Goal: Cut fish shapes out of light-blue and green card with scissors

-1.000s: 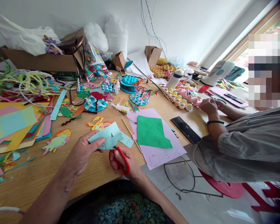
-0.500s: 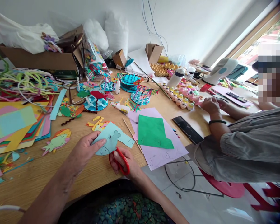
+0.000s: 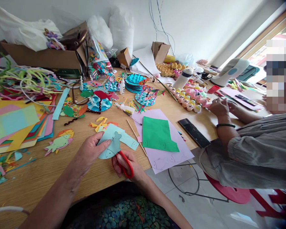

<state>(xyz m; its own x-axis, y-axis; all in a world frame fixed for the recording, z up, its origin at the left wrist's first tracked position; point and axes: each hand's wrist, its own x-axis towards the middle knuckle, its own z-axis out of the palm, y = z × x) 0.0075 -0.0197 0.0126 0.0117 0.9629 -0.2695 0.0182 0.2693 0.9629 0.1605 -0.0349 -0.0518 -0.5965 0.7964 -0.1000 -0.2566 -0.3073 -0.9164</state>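
My left hand (image 3: 95, 148) pinches a piece of light blue paper (image 3: 114, 148) with a fish outline drawn on it, partly cut along the tail. In my right hand (image 3: 131, 167) is a pair of red-handled scissors (image 3: 128, 165), my fingers in the loops and the blades at the paper's lower right edge. Behind the paper lies another light blue strip (image 3: 131, 141) with a small drawing. To the right, a green sheet (image 3: 156, 133) rests on a lilac sheet (image 3: 181, 152), both with pencilled fish. Yellow and orange scraps (image 3: 101, 123) lie beyond my left hand.
Stacked coloured paper (image 3: 19, 124), paper scraps (image 3: 0, 171) and layered paper fish (image 3: 59, 141) are on the left. Fish decorations on blue discs (image 3: 99, 105) stand farther back. A thin stick (image 3: 135, 136), a black phone (image 3: 194, 133) and a seated person's hands (image 3: 220, 106) are to the right.
The view has shifted slightly. The fish tail on the light blue paper now bends a little nearer my left thumb; both hands keep their grip.
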